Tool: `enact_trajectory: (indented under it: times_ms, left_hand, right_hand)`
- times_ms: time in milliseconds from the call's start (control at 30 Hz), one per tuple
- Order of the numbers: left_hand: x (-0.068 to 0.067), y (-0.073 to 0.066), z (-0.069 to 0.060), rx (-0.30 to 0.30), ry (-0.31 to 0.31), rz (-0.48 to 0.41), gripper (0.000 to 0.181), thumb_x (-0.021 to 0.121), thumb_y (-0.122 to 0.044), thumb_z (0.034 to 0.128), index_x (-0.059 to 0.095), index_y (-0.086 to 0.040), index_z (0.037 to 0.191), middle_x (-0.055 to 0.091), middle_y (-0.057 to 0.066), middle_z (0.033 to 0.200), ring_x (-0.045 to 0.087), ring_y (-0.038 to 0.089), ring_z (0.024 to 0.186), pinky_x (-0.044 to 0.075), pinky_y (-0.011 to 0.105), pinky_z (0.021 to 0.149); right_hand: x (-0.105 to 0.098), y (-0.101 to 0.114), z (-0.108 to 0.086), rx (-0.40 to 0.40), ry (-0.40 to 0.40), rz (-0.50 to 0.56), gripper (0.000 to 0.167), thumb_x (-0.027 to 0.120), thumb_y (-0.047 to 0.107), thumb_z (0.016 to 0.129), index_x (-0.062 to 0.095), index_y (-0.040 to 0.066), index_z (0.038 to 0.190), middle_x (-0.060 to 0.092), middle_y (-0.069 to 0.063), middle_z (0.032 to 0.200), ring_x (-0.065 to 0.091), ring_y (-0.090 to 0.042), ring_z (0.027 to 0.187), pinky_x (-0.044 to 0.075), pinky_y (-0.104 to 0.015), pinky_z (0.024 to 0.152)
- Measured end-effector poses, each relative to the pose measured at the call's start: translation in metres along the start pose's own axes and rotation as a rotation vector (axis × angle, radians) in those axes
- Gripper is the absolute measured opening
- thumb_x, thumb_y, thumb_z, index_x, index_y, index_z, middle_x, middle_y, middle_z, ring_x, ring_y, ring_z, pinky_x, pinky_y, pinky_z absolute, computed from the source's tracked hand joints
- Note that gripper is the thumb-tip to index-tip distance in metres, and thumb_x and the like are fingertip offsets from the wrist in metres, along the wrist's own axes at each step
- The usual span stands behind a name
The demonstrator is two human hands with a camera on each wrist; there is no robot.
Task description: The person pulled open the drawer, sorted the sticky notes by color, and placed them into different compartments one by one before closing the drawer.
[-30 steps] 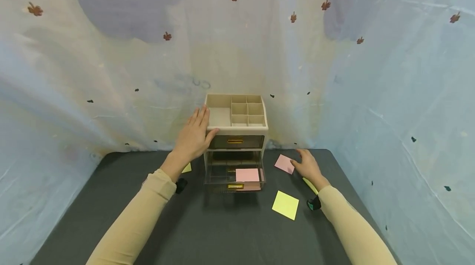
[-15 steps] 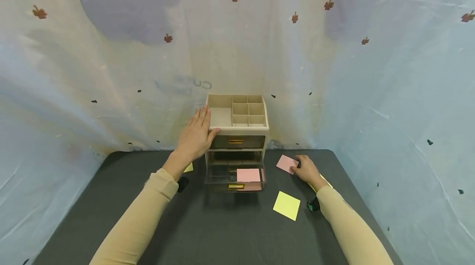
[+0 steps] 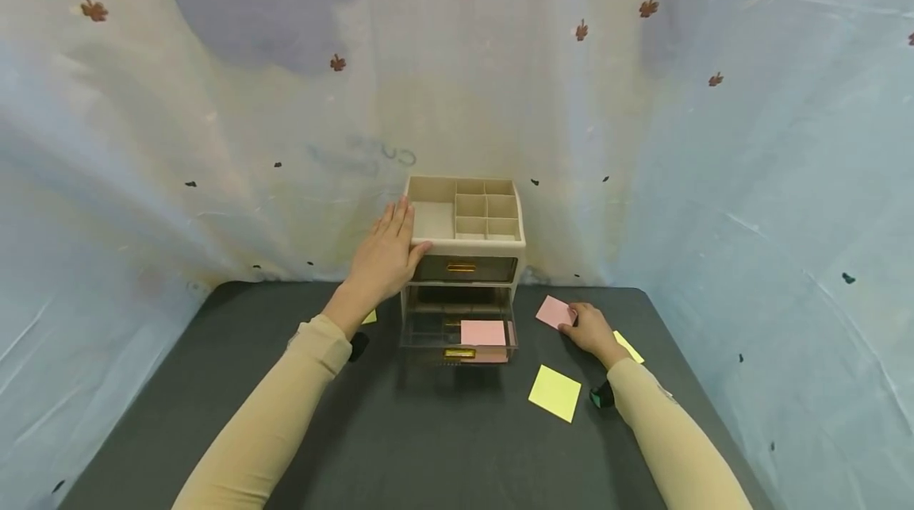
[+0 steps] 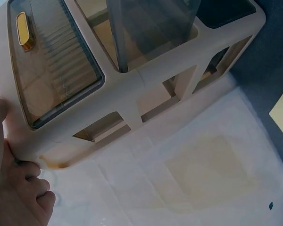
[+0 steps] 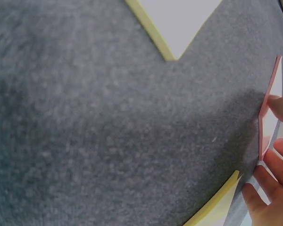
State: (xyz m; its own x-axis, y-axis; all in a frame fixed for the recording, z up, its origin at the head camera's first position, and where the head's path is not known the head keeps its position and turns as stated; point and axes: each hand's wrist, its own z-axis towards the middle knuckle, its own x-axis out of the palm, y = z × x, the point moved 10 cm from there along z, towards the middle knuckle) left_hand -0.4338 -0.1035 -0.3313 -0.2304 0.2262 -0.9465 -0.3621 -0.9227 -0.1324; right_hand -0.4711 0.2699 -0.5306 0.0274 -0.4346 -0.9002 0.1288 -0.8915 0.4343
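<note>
A cream drawer organizer point(image 3: 467, 244) stands at the back of the table. My left hand point(image 3: 385, 256) rests along its upper left edge, fingers straight, thumb at the front. Below a closed top drawer point(image 3: 493, 267), a clear drawer point(image 3: 421, 335) is pulled out with pink sticky notes point(image 3: 482, 332) in it. Right of the organizer, my right hand point(image 3: 594, 333) pinches the edge of a pink sticky note pad point(image 3: 553, 311), which lies on the table. The right wrist view shows the thumb on the pad's point(image 5: 275, 87) near side and fingers by its corner.
A yellow sticky note pad point(image 3: 555, 393) lies in front of the right hand. Another yellow pad point(image 3: 628, 345) is beside the right wrist, and a third point(image 3: 370, 318) shows partly behind the left wrist. Patterned curtains point(image 3: 457, 97) enclose the dark table point(image 3: 428, 446).
My right hand's thumb and fingers have closed in on the pink pad's edge. The left hand keeps its place on the organizer. The head view has shifted slightly.
</note>
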Motion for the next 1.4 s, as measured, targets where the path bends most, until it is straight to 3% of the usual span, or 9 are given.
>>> enact_trajectory:
  times_ms: [267, 667, 867, 1133, 1400]
  left_hand:
    - [-0.001, -0.002, 0.002, 0.003, -0.005, -0.002, 0.08, 0.031, -0.053, 0.1119, 0.009, 0.002, 0.165, -0.003, 0.017, 0.173, -0.001, 0.035, 0.16, 0.015, 0.051, 0.129]
    - [0.002, -0.001, -0.001, 0.001, -0.007, -0.003, 0.079, 0.032, -0.052, 0.1122, 0.008, 0.003, 0.165, -0.003, 0.017, 0.173, 0.002, 0.037, 0.16, 0.014, 0.051, 0.129]
    - [0.001, -0.001, 0.001, 0.005, -0.008, 0.004, 0.08, 0.031, -0.052, 0.1122, 0.008, 0.003, 0.165, -0.002, 0.019, 0.173, -0.002, 0.035, 0.16, 0.015, 0.052, 0.129]
    - [0.0, 0.0, 0.002, 0.007, -0.022, 0.007, 0.08, 0.034, -0.052, 0.1118, 0.01, 0.003, 0.165, 0.0, 0.018, 0.173, -0.001, 0.035, 0.16, 0.015, 0.052, 0.129]
    - [0.0, 0.0, 0.002, 0.014, -0.024, 0.027, 0.08, 0.032, -0.053, 0.1117, 0.011, 0.003, 0.165, -0.001, 0.017, 0.173, -0.001, 0.035, 0.16, 0.015, 0.052, 0.129]
  right_hand:
    - [-0.002, -0.003, 0.001, 0.012, -0.035, 0.019, 0.061, 0.075, 0.021, 0.096, 0.053, -0.013, 0.141, 0.049, -0.038, 0.144, 0.045, -0.056, 0.136, 0.036, -0.066, 0.114]
    - [-0.011, -0.003, -0.008, 0.018, -0.185, 0.08, 0.063, 0.082, 0.011, 0.089, 0.055, -0.008, 0.142, 0.048, -0.033, 0.136, 0.051, -0.049, 0.127, 0.043, -0.063, 0.109]
    - [-0.02, 0.001, -0.017, 0.022, -0.255, 0.129, 0.055, 0.075, 0.003, 0.091, 0.056, -0.007, 0.141, 0.047, -0.029, 0.133, 0.054, -0.047, 0.122, 0.045, -0.062, 0.105]
    - [-0.03, 0.01, -0.027, -0.038, -0.345, 0.163, 0.036, 0.064, -0.004, 0.093, 0.066, -0.007, 0.129, 0.053, -0.027, 0.12, 0.056, -0.039, 0.099, 0.048, -0.05, 0.084]
    - [-0.034, 0.019, -0.039, -0.052, -0.388, 0.215, 0.032, 0.06, -0.007, 0.094, 0.069, -0.007, 0.125, 0.056, -0.026, 0.113, 0.058, -0.039, 0.101, 0.048, -0.051, 0.086]
